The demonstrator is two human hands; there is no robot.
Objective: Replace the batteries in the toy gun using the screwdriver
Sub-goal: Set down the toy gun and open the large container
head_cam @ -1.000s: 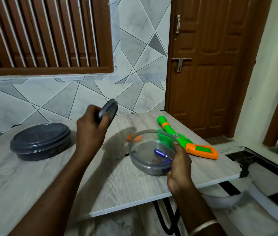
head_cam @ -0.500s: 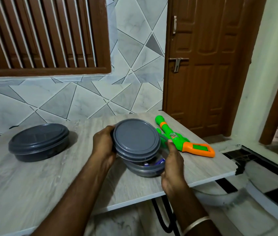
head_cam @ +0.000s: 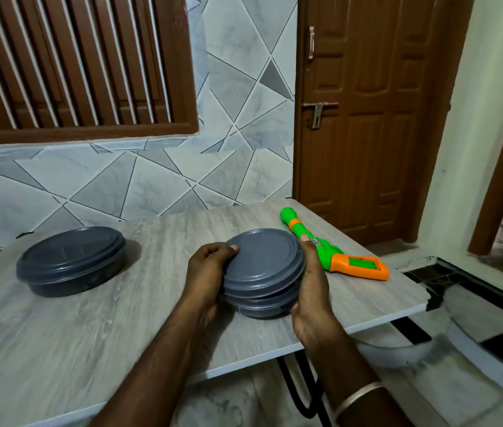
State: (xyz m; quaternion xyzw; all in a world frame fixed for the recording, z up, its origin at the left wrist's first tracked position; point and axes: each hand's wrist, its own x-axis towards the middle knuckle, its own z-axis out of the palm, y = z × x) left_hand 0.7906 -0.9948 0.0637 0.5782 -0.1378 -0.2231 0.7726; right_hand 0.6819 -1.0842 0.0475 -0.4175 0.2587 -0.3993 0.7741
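A round grey container (head_cam: 262, 306) stands near the table's front edge with its grey lid (head_cam: 262, 263) lying on top, slightly tilted. My left hand (head_cam: 207, 272) grips the lid's left rim. My right hand (head_cam: 312, 291) clasps the right side of the lid and container. The batteries seen earlier inside are hidden under the lid. The green and orange toy gun (head_cam: 330, 251) lies on the table just right of the container, behind my right hand. No screwdriver shows in the head view.
A second, larger dark container with its lid on (head_cam: 71, 260) sits at the left of the grey wood-look table (head_cam: 59, 334). The table's right edge is close beyond the gun. A tiled wall and a brown door (head_cam: 367, 118) stand behind.
My left hand brought the lid from up in the air down onto the container, covering the batteries. My right hand kept holding the container's right side.
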